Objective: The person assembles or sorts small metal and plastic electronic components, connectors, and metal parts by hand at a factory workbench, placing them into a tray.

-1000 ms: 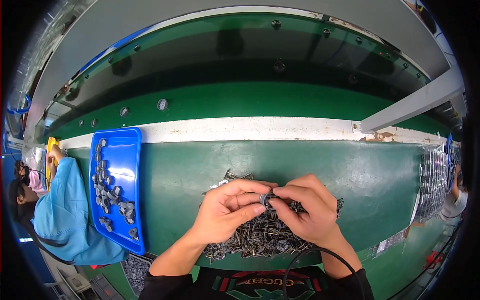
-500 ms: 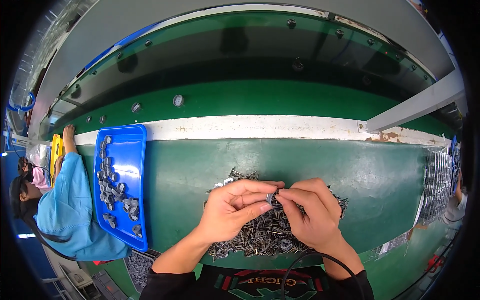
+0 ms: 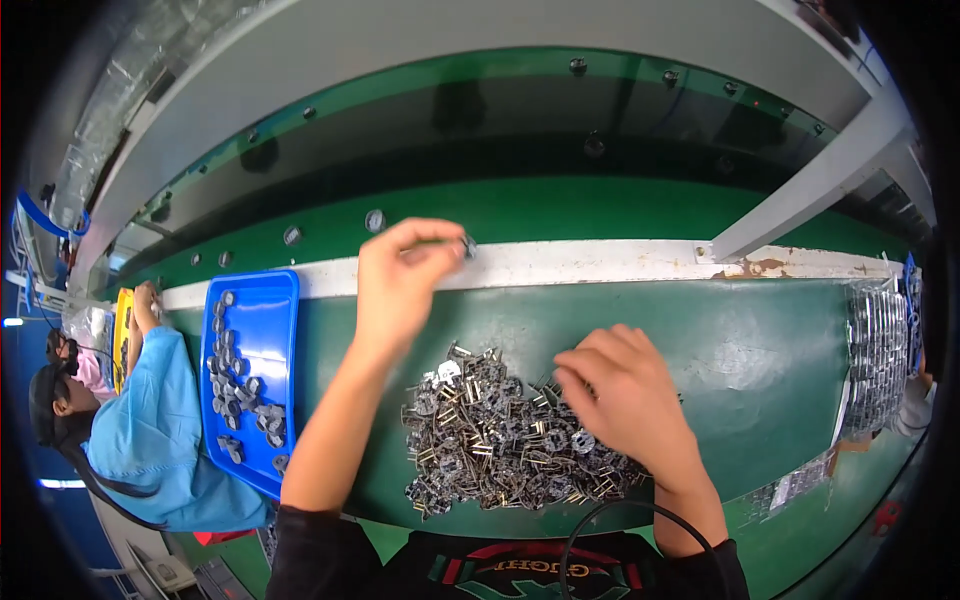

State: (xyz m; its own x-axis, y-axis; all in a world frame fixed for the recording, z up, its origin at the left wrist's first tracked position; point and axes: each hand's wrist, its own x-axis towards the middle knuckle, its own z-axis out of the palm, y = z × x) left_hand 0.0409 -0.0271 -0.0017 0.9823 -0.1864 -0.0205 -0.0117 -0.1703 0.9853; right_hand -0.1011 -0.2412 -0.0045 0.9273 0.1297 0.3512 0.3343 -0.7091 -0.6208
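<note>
Green desk point(image 3: 760, 350) lies bare right of the parts heap point(image 3: 500, 440) and between the heap and the white strip point(image 3: 600, 262). The blue tray point(image 3: 285, 300) blocks the left side; a slanted grey bar point(image 3: 810, 185) crosses the far right.

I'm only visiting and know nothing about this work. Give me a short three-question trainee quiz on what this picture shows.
1. True or false: the left hand is stretched out to the white strip, pinching a small metal part.
2. The right hand rests on: A) the blue tray B) the pile of metal parts C) the white strip.
3. Fill in: the blue tray lies to the person's ____.

Key: 1 true; 2 B; 3 left.
</note>
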